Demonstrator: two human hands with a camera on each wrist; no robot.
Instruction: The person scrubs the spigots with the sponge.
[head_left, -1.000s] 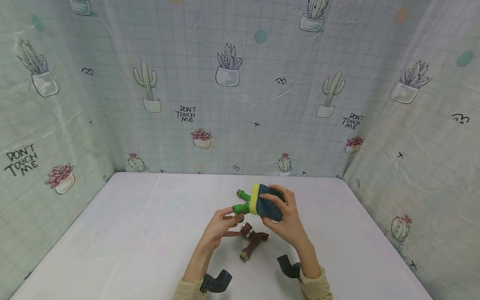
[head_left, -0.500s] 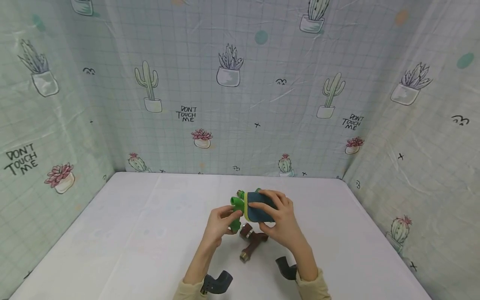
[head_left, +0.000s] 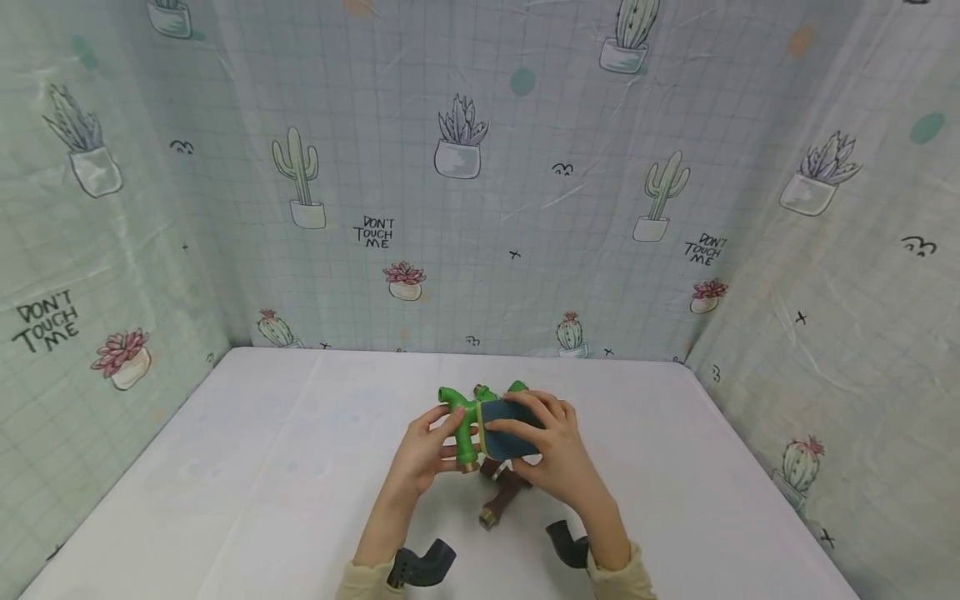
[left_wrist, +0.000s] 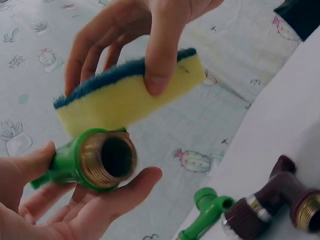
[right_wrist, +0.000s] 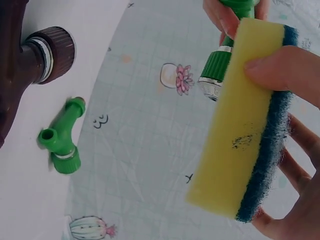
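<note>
My left hand [head_left: 416, 454] holds a green plastic tap [head_left: 463, 442] between thumb and fingers, raised above the table. In the left wrist view its brass-threaded mouth [left_wrist: 92, 162] faces the camera. My right hand [head_left: 558, 458] grips a yellow sponge [right_wrist: 235, 135] with a dark blue-green scouring layer, thumb on one side and fingers on the other. The sponge's yellow side is at the tap and hides part of it; the exact contact is hard to see. Dark smudges mark the yellow foam.
A brown tap [head_left: 501, 504] with a brass-threaded end lies on the white table [head_left: 300, 467] below the hands. Behind them lies a second green tap [right_wrist: 62, 135], partly hidden in the head view. Dark curved wrist pieces [head_left: 423, 567] sit at both wrists. Cactus-printed sheets [head_left: 480, 200] enclose the table.
The left hand has turned the green tap from sideways to upright and shifted slightly left. The right hand has tilted the sponge, its scouring layer now facing the head camera, and moved slightly left.
</note>
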